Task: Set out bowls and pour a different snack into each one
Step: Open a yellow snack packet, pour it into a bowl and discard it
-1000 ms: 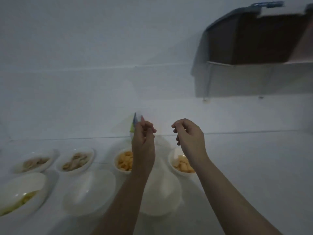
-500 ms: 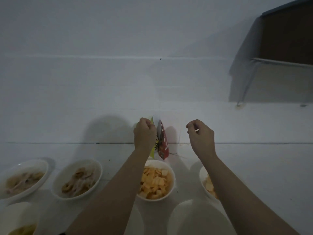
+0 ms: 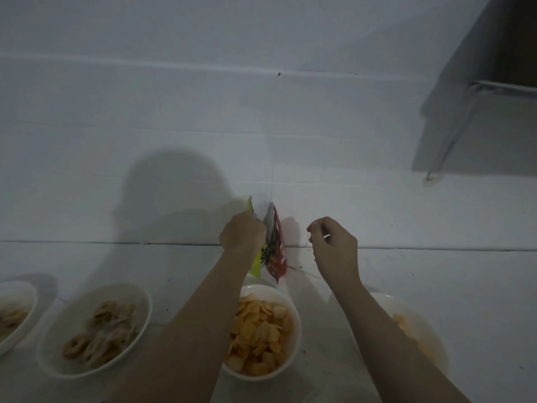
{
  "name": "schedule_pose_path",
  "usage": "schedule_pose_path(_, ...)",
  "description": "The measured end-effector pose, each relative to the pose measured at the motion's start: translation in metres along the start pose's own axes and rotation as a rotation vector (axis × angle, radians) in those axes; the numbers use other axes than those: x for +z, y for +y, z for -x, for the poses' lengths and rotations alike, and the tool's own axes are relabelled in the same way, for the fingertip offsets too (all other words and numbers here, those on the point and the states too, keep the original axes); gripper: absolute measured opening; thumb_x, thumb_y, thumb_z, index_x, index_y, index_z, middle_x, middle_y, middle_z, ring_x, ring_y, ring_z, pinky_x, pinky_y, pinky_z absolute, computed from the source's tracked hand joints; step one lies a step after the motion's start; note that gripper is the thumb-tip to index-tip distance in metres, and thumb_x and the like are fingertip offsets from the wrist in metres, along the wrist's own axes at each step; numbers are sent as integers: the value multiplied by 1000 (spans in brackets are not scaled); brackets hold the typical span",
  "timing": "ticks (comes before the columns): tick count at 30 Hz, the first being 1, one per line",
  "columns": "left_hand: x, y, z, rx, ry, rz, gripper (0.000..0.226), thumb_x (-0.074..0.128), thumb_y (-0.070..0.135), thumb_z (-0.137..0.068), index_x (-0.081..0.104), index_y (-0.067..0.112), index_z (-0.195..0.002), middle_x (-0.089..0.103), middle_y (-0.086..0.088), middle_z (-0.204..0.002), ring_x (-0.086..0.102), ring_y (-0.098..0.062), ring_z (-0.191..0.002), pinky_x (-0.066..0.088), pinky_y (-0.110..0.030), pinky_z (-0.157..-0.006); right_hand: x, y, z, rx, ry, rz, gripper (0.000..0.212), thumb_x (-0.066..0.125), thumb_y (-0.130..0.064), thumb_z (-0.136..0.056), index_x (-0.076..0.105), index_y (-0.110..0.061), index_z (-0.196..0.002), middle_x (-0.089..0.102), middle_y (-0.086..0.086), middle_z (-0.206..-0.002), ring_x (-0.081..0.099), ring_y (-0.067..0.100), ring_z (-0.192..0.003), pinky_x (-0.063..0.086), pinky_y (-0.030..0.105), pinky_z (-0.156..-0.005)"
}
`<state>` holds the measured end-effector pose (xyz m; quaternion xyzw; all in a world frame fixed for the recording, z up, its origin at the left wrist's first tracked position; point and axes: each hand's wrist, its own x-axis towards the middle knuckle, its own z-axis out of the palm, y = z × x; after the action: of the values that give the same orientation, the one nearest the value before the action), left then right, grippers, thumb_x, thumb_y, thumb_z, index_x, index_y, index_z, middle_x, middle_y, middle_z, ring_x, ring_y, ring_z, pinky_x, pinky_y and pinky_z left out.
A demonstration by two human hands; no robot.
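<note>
My left hand (image 3: 242, 235) grips a yellow and red snack packet (image 3: 273, 245) near its top, holding it upright above the counter's back edge. Just below it stands a white bowl (image 3: 290, 362) full of orange square crackers. My right hand (image 3: 334, 248) hovers to the right of the packet with its fingers curled and nothing visible in them. A bowl of ring-shaped snacks (image 3: 139, 303) sits to the left, another bowl with pale snacks (image 3: 29, 295) at the far left edge, and a bowl with orange chips (image 3: 430, 333) lies under my right forearm.
The white counter (image 3: 450, 286) meets a white tiled wall (image 3: 261, 126) just behind the packet. A dark cabinet or shelf (image 3: 511, 39) hangs at the upper right, with a metal rod running down from it.
The view has dropped and closed in on the bowls. The packet in my left hand has come lower, toward the cracker bowl. My right hand has drifted apart from it to the right.
</note>
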<state>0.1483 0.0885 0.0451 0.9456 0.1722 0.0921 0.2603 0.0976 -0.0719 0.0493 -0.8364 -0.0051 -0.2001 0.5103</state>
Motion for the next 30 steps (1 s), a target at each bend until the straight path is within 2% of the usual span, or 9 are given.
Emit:
schedule_pose_path(6,-31,-7,27,90,116,115,36,31,28,-101,56,9,-84,55,-5,-78,54,-25,-74,38,-30,-65,-6,-14,10,-14,-12,-64,21,51,-18,-95,65,-16,-80,65,-5,-73,62,16,-71,58,47,-68)
schedule_pose_path(9,-57,-3,59,168,180,246,34,35,27,-99,43,15,-69,51,-3,-69,52,-24,-68,36,-30,-60,-18,-27,25,-46,-3,-101,21,51,-18,-96,65,-16,-81,64,-9,-71,59,13,-66,58,47,-68)
schedule_pose_path(12,-79,7,101,249,182,401,33,42,20,-95,35,14,-63,43,-2,-61,42,-18,-58,33,-31,-55,-35,-41,44,-61,14,-155,21,52,-19,-95,65,-19,-80,65,-14,-70,58,10,-63,58,44,-68)
schedule_pose_path(16,-101,28,161,306,84,604,36,48,16,-95,32,12,-63,37,5,-54,37,-8,-50,31,-26,-54,-73,-55,74,-74,38,-199,21,51,-18,-95,65,-21,-79,65,-18,-71,57,11,-61,56,35,-60)
schedule_pose_path(20,-111,60,210,379,-30,766,38,51,29,-85,44,-6,-75,49,-26,-72,47,-23,-63,37,-36,-64,-131,-56,101,-76,59,-262,22,52,-16,-96,66,-20,-80,63,-8,-69,55,12,-58,48,20,-48)
schedule_pose_path(22,-108,82,233,390,-113,821,38,52,32,-81,48,-5,-75,54,-28,-76,52,-28,-65,40,-40,-74,-164,-52,113,-65,61,-274,22,52,-15,-96,67,-19,-80,63,-10,-70,55,10,-58,48,20,-49)
schedule_pose_path(26,-86,129,279,376,-280,846,24,55,17,-92,55,0,-74,55,-5,-67,51,-10,-58,41,-20,-56,-228,-38,133,-30,14,-260,23,53,-14,-95,67,-15,-77,63,-13,-70,55,12,-57,52,30,-52)
schedule_pose_path(28,-68,152,304,376,-348,855,22,54,15,-92,57,4,-74,56,-2,-65,49,-4,-50,39,-13,-49,-260,-24,143,-12,-16,-222,23,52,-16,-95,66,-13,-77,62,-11,-66,53,12,-56,51,35,-55)
schedule_pose_path(30,-45,170,327,364,-402,837,24,53,17,-93,58,1,-75,59,-7,-68,52,-8,-56,41,-16,-53,-289,-6,154,31,-33,-202,24,52,-17,-96,65,-11,-77,62,-8,-65,53,11,-56,49,34,-58)
